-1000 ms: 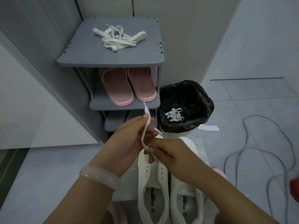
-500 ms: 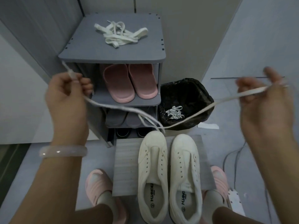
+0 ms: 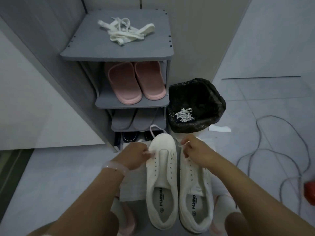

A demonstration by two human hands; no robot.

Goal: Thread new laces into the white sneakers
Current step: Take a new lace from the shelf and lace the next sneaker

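Saw sneakers [image 3: 162, 181] side by side on mat [image 3: 133, 188], toes toward rack [image 3: 119, 53], long axes running away from me. Rack base and bin [image 3: 196, 106] stood just beyond toes; open floor lay left, cables [image 3: 281, 150] right. Left hand [image 3: 136, 155] pinched lace [image 3: 154, 130] at left sneaker's front eyelets; right hand [image 3: 196, 150] pinched other end. Lace looped past toe.

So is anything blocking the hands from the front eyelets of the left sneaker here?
Nothing visible does. The left hand and right hand each pinch an end of the lace right at the toe of the left sneaker; its eyelet rows lie uncovered.
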